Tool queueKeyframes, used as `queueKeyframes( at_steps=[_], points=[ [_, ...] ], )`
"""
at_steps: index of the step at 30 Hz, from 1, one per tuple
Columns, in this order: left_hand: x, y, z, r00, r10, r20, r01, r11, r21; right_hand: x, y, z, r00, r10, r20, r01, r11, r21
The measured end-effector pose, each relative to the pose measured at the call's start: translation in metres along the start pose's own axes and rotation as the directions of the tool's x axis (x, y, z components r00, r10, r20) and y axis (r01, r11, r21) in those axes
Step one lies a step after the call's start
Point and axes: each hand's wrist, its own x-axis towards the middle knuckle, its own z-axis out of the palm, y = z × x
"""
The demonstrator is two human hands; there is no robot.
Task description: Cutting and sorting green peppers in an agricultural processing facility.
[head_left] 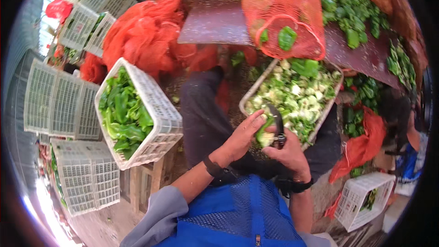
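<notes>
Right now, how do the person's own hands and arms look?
The left hand and right hand are gloveless. A black wristband circles the left wrist; a dark band circles the right. The left grey sleeve ends near the elbow.

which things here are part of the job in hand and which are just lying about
In use:
left hand, on green pepper
right hand, with curved knife
tray of cut pieces
probably crate of peppers at left

Seemingly lying about:
heap of red mesh
white crate, lower right
</notes>
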Motion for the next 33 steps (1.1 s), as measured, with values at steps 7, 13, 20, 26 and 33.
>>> queueKeyframes(
  at_steps=[7,13,20,26,33],
  points=[
    [0.005,-0.011,0.014,0.950,-0.170,0.262,0.214,0.966,-0.147,-0.021,0.007,0.001,0.983,0.185,-0.007,-0.180,0.966,0.187],
    [0.015,-0.035,0.008,0.982,-0.145,0.124,0.157,0.982,-0.102,-0.024,0.021,0.019,0.983,0.119,-0.143,-0.091,0.978,0.185],
    [0.023,-0.055,0.017,0.996,0.017,-0.092,-0.033,0.983,-0.182,-0.024,0.032,0.028,0.970,-0.055,-0.238,0.026,0.992,-0.124],
    [0.032,-0.074,0.009,0.985,0.065,-0.160,-0.104,0.965,-0.243,-0.015,0.039,0.028,0.939,-0.264,-0.223,0.195,0.937,-0.288],
    [0.023,-0.055,0.012,0.989,-0.134,-0.057,0.107,0.933,-0.344,-0.013,0.056,0.007,0.898,-0.344,-0.274,0.228,0.896,-0.380]
  ],
)
